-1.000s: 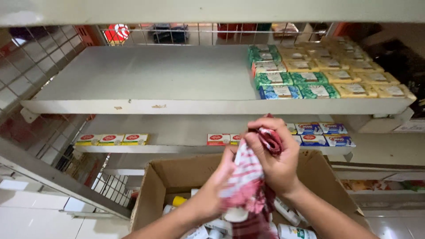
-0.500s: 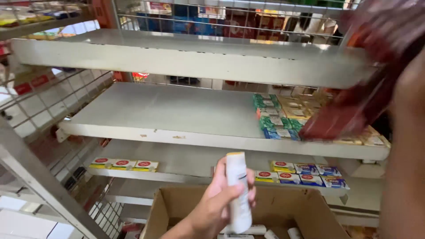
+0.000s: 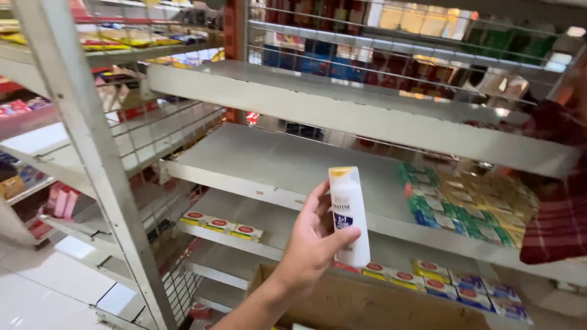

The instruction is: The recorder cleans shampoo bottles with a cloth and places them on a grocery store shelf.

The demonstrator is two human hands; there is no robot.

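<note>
The left hand point(image 3: 315, 244) holds a white bottle point(image 3: 349, 214) — smooth, glossy plastic, flat-sided and slightly tapering, with a yellow band at its top end and a small dark label patch mid-body. Its long axis runs nearly vertical, the yellow end up and leaning a little to the left, the broader white end down by the heel of the hand. The thumb presses across the front of the lower half while the fingers curl round the back edge, so the grip is narrow and closed on the bottle. It hangs in the air in front of the middle shelf point(image 3: 269, 168), above the box point(image 3: 342, 302).

That shelf is painted grey metal, matte and scuffed, with a thick folded front lip; the one above it is the same, backed by wire grid. The upright post point(image 3: 92, 165) at left is pale angle steel with punched holes. The box is plain brown cardboard, its top flaps open.

At the right edge a red checked cloth point(image 3: 559, 220) — soft, woven, hanging in folds — covers where the right hand would be; the hand itself cannot be made out, nor its fingers. Behind it, flat green and yellow packs point(image 3: 465, 201) lie stacked in rows on the middle shelf, and small red-topped cartons point(image 3: 220, 225) line the lower one.
</note>
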